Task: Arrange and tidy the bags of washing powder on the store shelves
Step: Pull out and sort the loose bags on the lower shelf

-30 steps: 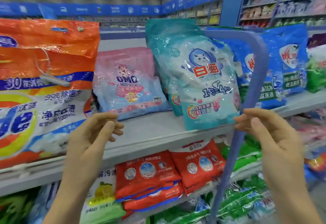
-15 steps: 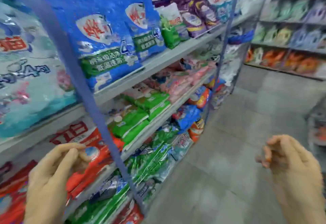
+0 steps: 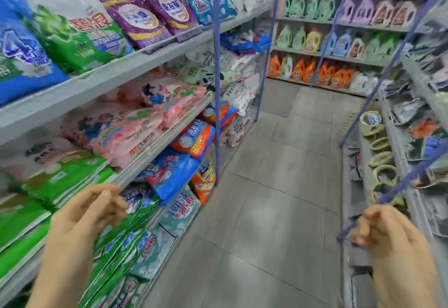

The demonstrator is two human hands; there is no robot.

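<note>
Plainly, neither hand holds anything. The left hand (image 3: 89,213) hangs in front of the lower shelves with its grip slack, fingers loosely curled round nothing. The right hand (image 3: 385,230) hovers over the aisle floor (image 3: 278,186), its grip just as loose, just beside a slanting blue strut (image 3: 397,186) of the right-hand rack; whether it touches the strut cannot be told.

The bags of washing powder fill the rack on the left. On the top shelf (image 3: 121,70) a blue bag (image 3: 21,57), a green-and-white bag (image 3: 80,33) and purple bags (image 3: 145,14) lean back in a row. Pink bags (image 3: 135,123) lie stacked on the shelf below. Lower still, green bags (image 3: 55,181) lie flat beside tumbled blue bags (image 3: 169,174) and an orange bag (image 3: 194,138). Detergent bottles (image 3: 315,70) line the far rack.
</note>
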